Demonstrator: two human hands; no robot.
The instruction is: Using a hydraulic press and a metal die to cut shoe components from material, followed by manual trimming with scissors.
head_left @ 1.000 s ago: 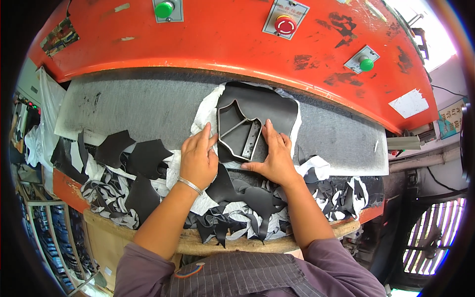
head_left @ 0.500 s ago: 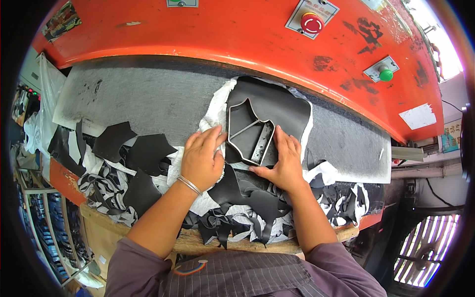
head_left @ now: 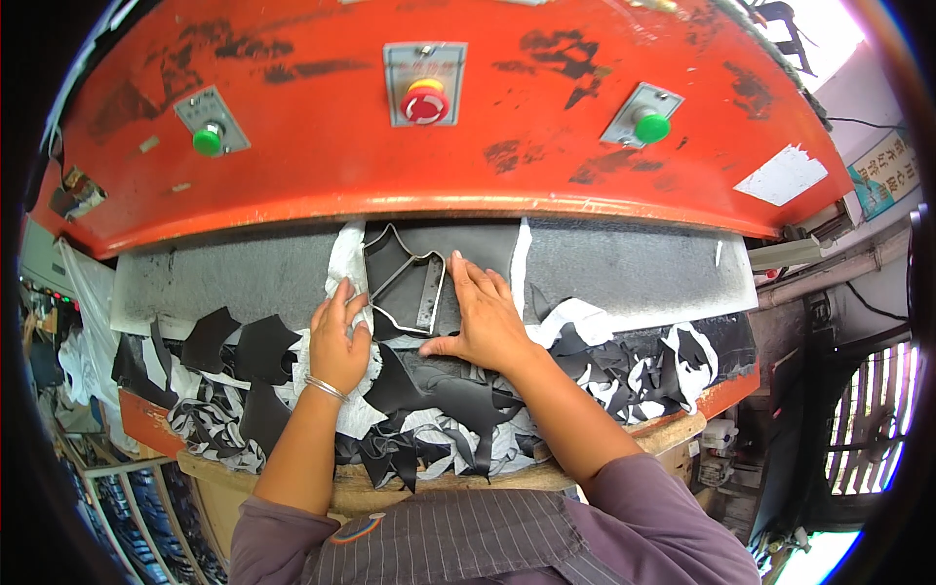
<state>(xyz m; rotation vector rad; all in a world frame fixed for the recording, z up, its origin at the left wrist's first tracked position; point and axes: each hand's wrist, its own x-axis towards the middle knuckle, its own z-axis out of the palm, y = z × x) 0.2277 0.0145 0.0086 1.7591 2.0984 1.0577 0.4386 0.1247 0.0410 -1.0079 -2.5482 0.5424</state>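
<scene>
A steel cutting die (head_left: 429, 292), a bent metal outline with a crossbar and a flat strip inside, rests on a black leather-like sheet (head_left: 483, 242) with a white underside. My left hand (head_left: 338, 343), a silver bangle at its wrist, lies at the sheet's white left edge near the die, fingers stretched. On the die's other side is my right hand (head_left: 483, 317), flat on the sheet, thumb spread toward the die's near corner. Neither hand grips anything. The sheet's far end is hidden under the red press beam (head_left: 322, 180).
A grey press bed (head_left: 624, 263) extends to both sides. Cut black pieces (head_left: 265, 348) and offcuts (head_left: 448, 429) crowd its near edge. The beam carries a red stop button (head_left: 425, 102) and two green buttons (head_left: 651, 126). A shelf rack (head_left: 136, 487) stands at lower left.
The view has tilted up and turned, showing more of the red beam. The sheet and die sit farther under it, and the sheet's far edge is now hidden. Both hands remain beside the die.
</scene>
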